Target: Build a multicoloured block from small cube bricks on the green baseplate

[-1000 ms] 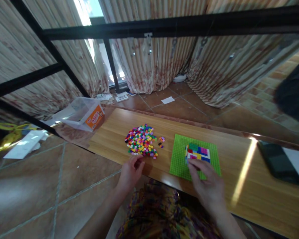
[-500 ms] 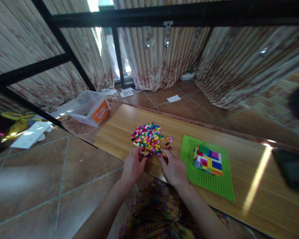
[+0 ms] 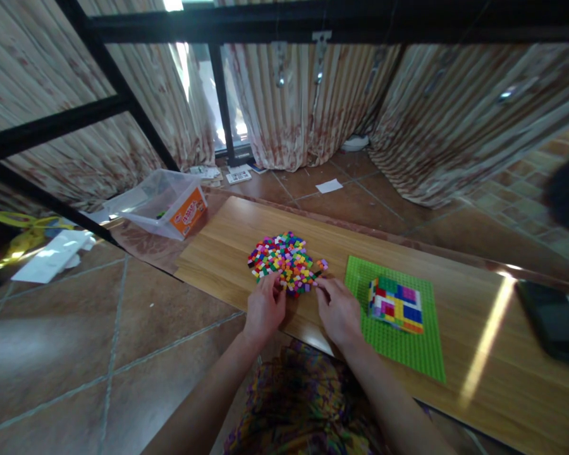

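Observation:
A heap of small multicoloured toy bricks (image 3: 282, 256) lies on the wooden board. At its near edge, my left hand (image 3: 265, 304) has its fingertips curled together among the bricks. My right hand (image 3: 337, 309) is by the heap's right side, thumb and fingers drawn close in a pinch. Whatever sits between the fingertips of either hand is too small to make out. Right of my right hand, a green baseplate (image 3: 408, 360) carries a block-shaped build of coloured bricks (image 3: 396, 305).
A clear plastic box (image 3: 154, 205) with an orange label stands beyond the board's left end. On the right of the wooden board (image 3: 474, 316) lies a dark flat object (image 3: 550, 322). A black metal frame (image 3: 137, 117) crosses in front of striped curtains.
My left hand has shifted slightly right and up along the heap's near edge. My right hand has moved a little right, away from the heap's front, with its fingers drawn closer together.

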Action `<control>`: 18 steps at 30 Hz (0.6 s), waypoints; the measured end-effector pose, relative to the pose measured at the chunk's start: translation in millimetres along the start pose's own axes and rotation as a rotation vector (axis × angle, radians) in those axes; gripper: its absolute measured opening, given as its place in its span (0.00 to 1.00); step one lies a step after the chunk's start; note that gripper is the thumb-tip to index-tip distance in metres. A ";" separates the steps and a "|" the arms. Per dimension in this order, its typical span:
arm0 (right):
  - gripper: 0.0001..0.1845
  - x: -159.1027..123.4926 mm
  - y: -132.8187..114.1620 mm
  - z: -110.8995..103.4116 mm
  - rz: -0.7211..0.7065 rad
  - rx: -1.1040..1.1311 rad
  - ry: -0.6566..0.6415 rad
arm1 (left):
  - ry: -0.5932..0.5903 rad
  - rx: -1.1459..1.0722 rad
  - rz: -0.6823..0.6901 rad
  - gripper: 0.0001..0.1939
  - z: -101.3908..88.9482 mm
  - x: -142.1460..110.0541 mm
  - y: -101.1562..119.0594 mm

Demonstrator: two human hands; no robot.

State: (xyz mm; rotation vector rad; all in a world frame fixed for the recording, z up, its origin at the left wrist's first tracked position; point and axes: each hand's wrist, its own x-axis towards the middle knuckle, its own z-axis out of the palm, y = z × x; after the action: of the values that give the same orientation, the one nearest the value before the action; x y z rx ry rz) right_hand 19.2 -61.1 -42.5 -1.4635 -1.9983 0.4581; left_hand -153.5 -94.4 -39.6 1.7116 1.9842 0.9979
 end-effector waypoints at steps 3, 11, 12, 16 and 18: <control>0.12 -5.0 -5.4 4.7 -0.030 -0.008 -0.032 | -0.011 -0.026 0.042 0.19 0.6 -2.1 -2.5; 0.13 6.2 -2.1 6.1 -0.041 -0.107 -0.045 | -0.037 -0.031 0.043 0.18 3.3 -3.2 -4.1; 0.13 6.4 -1.1 5.0 -0.032 -0.101 -0.033 | -0.029 -0.020 0.044 0.17 4.0 -2.9 -3.9; 0.13 -1.4 -5.1 4.8 -0.027 -0.010 0.006 | -0.011 0.011 0.067 0.18 6.2 -2.5 -3.5; 0.12 -7.9 -11.6 8.0 -0.053 0.033 -0.010 | -0.007 0.024 0.072 0.19 6.5 -2.2 -2.6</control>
State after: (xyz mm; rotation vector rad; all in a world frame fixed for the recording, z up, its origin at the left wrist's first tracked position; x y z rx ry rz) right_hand 7.1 -71.7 -43.7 -1.3871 -2.0233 0.4738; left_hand -150.6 -94.8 -46.4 1.8083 1.9500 0.9942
